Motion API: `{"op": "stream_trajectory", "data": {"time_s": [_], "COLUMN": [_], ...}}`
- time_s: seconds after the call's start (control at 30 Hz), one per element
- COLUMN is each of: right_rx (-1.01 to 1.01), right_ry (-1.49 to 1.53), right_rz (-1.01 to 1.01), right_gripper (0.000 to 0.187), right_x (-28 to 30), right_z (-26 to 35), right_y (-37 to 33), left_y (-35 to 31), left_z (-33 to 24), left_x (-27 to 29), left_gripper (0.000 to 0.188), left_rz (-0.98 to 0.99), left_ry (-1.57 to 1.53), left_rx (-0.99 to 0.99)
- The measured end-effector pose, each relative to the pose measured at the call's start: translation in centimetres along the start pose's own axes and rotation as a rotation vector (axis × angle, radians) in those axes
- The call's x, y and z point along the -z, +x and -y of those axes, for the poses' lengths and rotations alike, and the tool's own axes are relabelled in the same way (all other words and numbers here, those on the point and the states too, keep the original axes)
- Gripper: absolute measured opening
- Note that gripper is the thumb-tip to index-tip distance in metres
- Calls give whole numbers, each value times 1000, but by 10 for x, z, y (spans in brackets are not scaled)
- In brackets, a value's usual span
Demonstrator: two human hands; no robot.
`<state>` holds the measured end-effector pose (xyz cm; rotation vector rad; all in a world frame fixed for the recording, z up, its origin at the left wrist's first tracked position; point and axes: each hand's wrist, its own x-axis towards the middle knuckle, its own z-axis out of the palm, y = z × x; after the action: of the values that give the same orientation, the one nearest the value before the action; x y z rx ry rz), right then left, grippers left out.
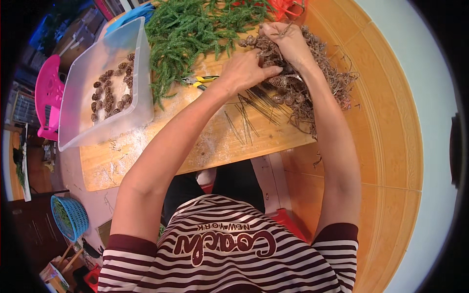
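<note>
Tangle of brown, woody pine cones (288, 100) sits right of the yellow-and-black metal pliers (199, 82), left hand (245, 72) half-open, hold unclear, right hand (289, 43) seemingly pinching thin brown stems (283, 33), best teased gently.

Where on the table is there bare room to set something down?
Mostly free, though lightly littered: the near-left of the table, between the clear bin and left forearm; also a patch between that forearm and the thin stems. Crowded: far side, with greenery; right side, with brown cones.
</note>
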<state>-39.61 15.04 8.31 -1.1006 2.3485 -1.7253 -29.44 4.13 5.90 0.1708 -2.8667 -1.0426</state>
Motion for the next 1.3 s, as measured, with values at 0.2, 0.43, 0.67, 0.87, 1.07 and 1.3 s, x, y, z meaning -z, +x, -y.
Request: {"op": "stream_trajectory", "data": {"time_s": [0.2, 0.43, 0.67, 0.87, 1.07, 1.3], "right_rx": [1, -3, -31, 93, -6, 67], "right_ry": [-181, -362, -501, -384, -389, -367], "right_rz": [113, 217, 369, 440, 458, 380], "right_gripper": [25, 21, 25, 26, 29, 23], "right_x": [12, 20, 15, 14, 8, -5], "right_z": [2, 3, 14, 8, 19, 19], "right_y": [-3, -10, -12, -16, -22, -26], "left_y": [-1, -7, -2, 3, -2, -7], "left_z": [7, 24, 37, 37, 35, 32], "left_x": [5, 3, 16, 14, 9, 10], "left_gripper": [44, 40, 32, 30, 33, 30], "left_rz": [61, 54, 85, -44, -107, -69], "left_ry": [-142, -524, -603, -468, -448, -363], "left_rx": [75, 128, 198, -118, -146, -129]}}
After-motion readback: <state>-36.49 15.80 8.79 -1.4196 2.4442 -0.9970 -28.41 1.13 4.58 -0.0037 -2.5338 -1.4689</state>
